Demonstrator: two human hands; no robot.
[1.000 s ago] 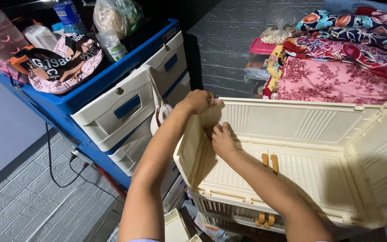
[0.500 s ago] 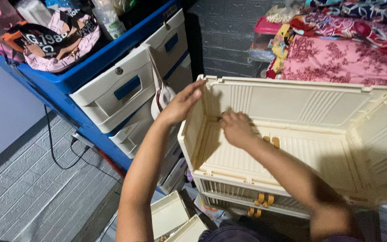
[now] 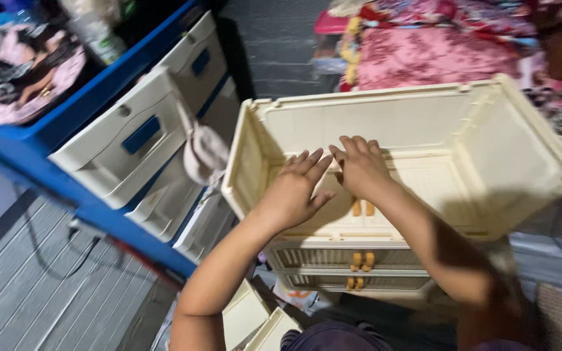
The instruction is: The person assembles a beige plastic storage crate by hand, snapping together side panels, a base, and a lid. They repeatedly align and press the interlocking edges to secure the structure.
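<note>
Crate: a cream plastic folding crate (image 3: 424, 123) is standing open in the middle of the view, on top of a stack of similar cream crates (image 3: 352, 270). Its long axis is running left to right, and its open side is facing up toward the camera.

Left hand: the left hand (image 3: 294, 188) is lying palm down inside the crate, on the floor panel near the left wall. Its fingers (image 3: 310, 162) are spread apart and flat, clamped on nothing.

Right hand: the right hand (image 3: 359, 169) is lying just beside the left one, a little farther to the right and farther in. Its fingers are together and slightly bent, pressing on the floor panel, not gripping.

Key relation: both hands are resting in the left half of the crate, so the right wall is well apart from them. The left wall is nearer to the left hand.

Latches: small orange latches (image 3: 361, 208) are showing just below the right hand, toward the near edge.

Around: a blue shelf unit (image 3: 79, 195) with white and blue drawers (image 3: 125, 140) is standing to the left; pink patterned cloth (image 3: 424, 58) is lying beyond the far side of the crate.
</note>
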